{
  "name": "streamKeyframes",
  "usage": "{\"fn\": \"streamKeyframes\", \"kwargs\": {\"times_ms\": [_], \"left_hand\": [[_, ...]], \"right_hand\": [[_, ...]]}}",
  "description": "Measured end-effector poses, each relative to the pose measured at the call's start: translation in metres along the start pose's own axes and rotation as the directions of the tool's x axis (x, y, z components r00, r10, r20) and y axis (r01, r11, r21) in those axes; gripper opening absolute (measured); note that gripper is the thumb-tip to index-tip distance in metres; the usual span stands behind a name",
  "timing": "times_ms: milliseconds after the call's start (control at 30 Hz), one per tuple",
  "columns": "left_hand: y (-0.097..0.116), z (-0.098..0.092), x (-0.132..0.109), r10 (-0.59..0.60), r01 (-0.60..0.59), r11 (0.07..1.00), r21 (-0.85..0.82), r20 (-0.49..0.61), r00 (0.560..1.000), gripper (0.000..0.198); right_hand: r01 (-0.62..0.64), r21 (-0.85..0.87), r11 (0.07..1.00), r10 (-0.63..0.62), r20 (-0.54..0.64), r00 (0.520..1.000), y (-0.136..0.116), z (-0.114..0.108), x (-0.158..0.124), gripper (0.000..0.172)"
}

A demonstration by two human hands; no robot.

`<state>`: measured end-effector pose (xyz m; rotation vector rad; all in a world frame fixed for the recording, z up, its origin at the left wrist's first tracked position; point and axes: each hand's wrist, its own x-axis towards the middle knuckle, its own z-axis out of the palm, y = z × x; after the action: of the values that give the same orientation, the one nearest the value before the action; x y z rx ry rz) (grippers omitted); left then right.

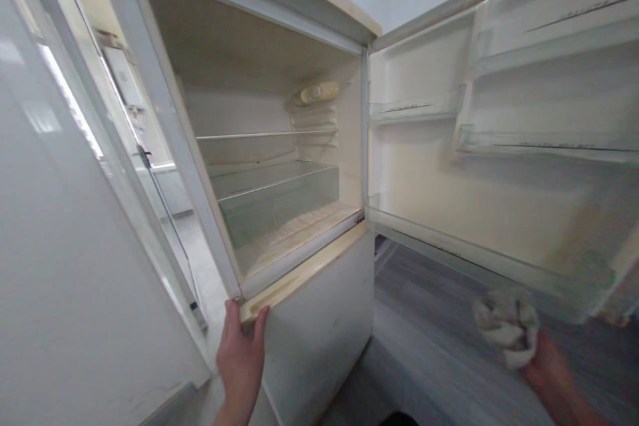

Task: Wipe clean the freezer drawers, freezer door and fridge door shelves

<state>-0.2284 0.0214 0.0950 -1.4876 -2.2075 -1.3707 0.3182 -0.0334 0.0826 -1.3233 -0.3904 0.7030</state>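
A white refrigerator [319, 319] stands before me, its upper compartment exposed. My left hand [241, 353] grips the yellowed top edge of the lower door [304, 273] at its left corner, thumb and fingers on either side. Low on the right, my right hand [549, 363] holds a crumpled, greyish cloth [506, 326], slightly blurred. The cloth is just below the bottom shelf of the swung-open upper door [414, 166]. Inside the compartment are a clear drawer [284, 203], a glass shelf [269, 134] and a yellowish lamp housing [317, 93].
Clear door racks [549, 140] line the inside of the upper door. On the left is a glossy white panel [64, 233], with a narrow glass doorway [170, 233] beside the refrigerator. Grey wood-look flooring [424, 306] runs under the open door.
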Motion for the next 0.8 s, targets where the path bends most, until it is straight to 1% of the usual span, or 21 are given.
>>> {"fn": "streamKeyframes", "kwargs": {"times_ms": [33,67,100,167,200,233,267,300,367,400,433,467,500,567,600,633,667,700,733,767,800], "left_hand": [[0.000,0.000,0.000,-0.002,0.002,1.000,0.014,-0.002,1.000,0.077],[0.001,0.000,0.001,0.001,-0.001,1.000,0.024,-0.008,1.000,0.076],[0.001,0.000,0.001,0.011,-0.011,1.000,0.028,-0.013,1.000,0.074],[0.002,-0.002,0.001,0.036,-0.036,0.999,0.031,-0.003,0.999,0.069],[0.003,-0.004,0.002,0.045,-0.045,0.998,0.033,0.010,0.999,0.067],[0.004,-0.006,0.003,0.047,-0.048,0.998,0.032,0.031,0.998,0.066],[0.005,-0.008,0.005,0.042,-0.044,0.999,0.027,0.055,0.998,0.065],[0.006,-0.010,0.007,0.033,-0.035,0.999,0.020,0.081,0.996,0.065],[0.008,-0.015,0.010,0.010,-0.011,1.000,0.006,0.129,0.992,0.068],[0.008,-0.017,0.011,-0.001,0.001,1.000,0.001,0.153,0.988,0.070],[0.007,-0.018,0.008,-0.012,0.013,1.000,-0.003,0.175,0.984,0.071],[0.004,-0.020,0.003,-0.021,0.024,1.000,-0.011,0.194,0.981,0.071],[-0.002,-0.021,-0.008,-0.031,0.037,0.999,-0.025,0.215,0.976,0.072],[-0.021,-0.022,-0.043,-0.048,0.063,0.997,-0.049,0.272,0.961,0.074],[-0.036,-0.022,-0.068,-0.059,0.078,0.996,-0.048,0.322,0.945,0.074],[-0.053,-0.021,-0.097,-0.068,0.082,0.996,-0.020,0.390,0.918,0.074],[-0.071,-0.020,-0.129,-0.061,0.068,0.998,0.003,0.470,0.880,0.073],[-0.090,-0.019,-0.161,-0.056,0.047,0.998,0.031,0.555,0.830,0.074],[-0.108,-0.017,-0.192,-0.057,0.018,0.997,0.069,0.615,0.787,0.075],[-0.124,-0.015,-0.220,-0.062,-0.016,0.994,0.111,0.668,0.742,0.077],[-0.137,-0.014,-0.243,-0.130,-0.033,0.976,0.216,0.695,0.707,0.077]], "right_hand": [[-0.001,0.175,0.985,0.019,-0.099,0.995,-0.022,-0.021,0.015,0.019],[-0.036,0.262,0.964,0.073,-0.132,0.989,-0.041,-0.035,0.025,0.017],[-0.112,0.301,0.947,0.151,-0.109,0.983,-0.057,-0.043,0.031,0.019],[-0.172,0.328,0.929,0.214,-0.095,0.972,-0.072,-0.046,0.033,0.026],[-0.153,0.325,0.933,0.192,-0.091,0.977,-0.072,-0.043,0.032,0.028],[-0.087,0.317,0.944,0.123,-0.096,0.988,-0.071,-0.039,0.031,0.029],[0.007,0.300,0.954,0.022,-0.093,0.995,-0.068,-0.034,0.030,0.031],[0.111,0.272,0.956,-0.098,-0.061,0.993,-0.065,-0.030,0.029,0.034],[0.277,0.220,0.935,-0.294,0.047,0.955,-0.065,-0.023,0.028,0.047],[0.319,0.212,0.924,-0.343,0.084,0.936,-0.067,-0.022,0.027,0.053],[0.333,0.214,0.918,-0.359,0.096,0.928,-0.070,-0.022,0.024,0.055],[0.328,0.222,0.918,-0.354,0.084,0.932,-0.072,-0.023,0.019,0.053],[0.313,0.238,0.920,-0.333,0.047,0.942,-0.073,-0.025,0.013,0.049],[0.253,0.271,0.929,-0.259,-0.014,0.966,-0.070,-0.032,-0.008,0.038],[0.207,0.278,0.938,-0.207,-0.029,0.978,-0.066,-0.036,-0.021,0.033],[0.147,0.276,0.950,-0.142,-0.038,0.989,-0.060,-0.040,-0.036,0.029],[0.078,0.264,0.961,-0.072,-0.034,0.997,-0.054,-0.044,-0.051,0.026],[0.008,0.241,0.971,-0.003,-0.022,1.000,-0.048,-0.047,-0.068,0.025],[-0.047,0.214,0.976,0.049,-0.004,0.999,-0.042,-0.049,-0.085,0.027],[-0.084,0.188,0.979,0.081,0.023,0.996,-0.037,-0.049,-0.101,0.031],[-0.111,0.161,0.981,0.100,0.075,0.992,-0.032,-0.048,-0.117,0.039]]}}
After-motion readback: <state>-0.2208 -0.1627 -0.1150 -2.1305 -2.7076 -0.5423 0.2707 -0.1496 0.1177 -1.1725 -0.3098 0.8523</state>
